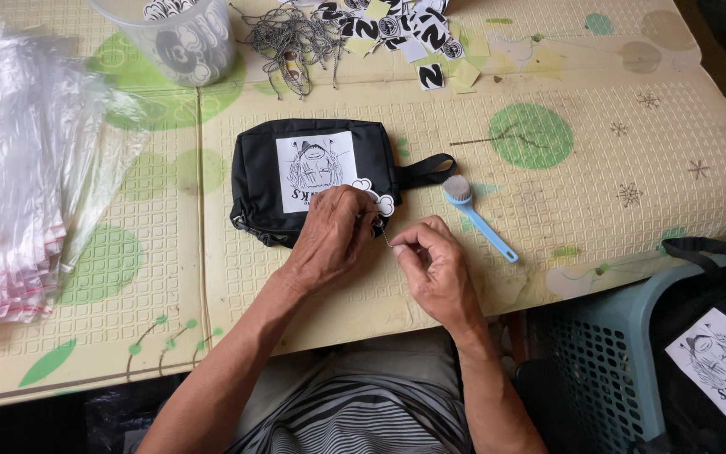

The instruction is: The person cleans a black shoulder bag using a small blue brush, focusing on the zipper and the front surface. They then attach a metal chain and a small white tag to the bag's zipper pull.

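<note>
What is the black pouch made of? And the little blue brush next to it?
The black pouch looks like woven fabric, matte, with stitched seams, a soft strap loop and a white printed patch. The blue brush seems to be smooth plastic, one even light-blue colour, with a tuft of pale bristles at its head; what the bristles are made of is too small to tell.

The table (598, 219) wears a cream mat with green dots; on it lie a black pouch (313, 172), blue brush (476, 214), clear bags (18, 168), plastic cup (174, 38), ball chains (291, 38) and cut tags (405, 29).
</note>
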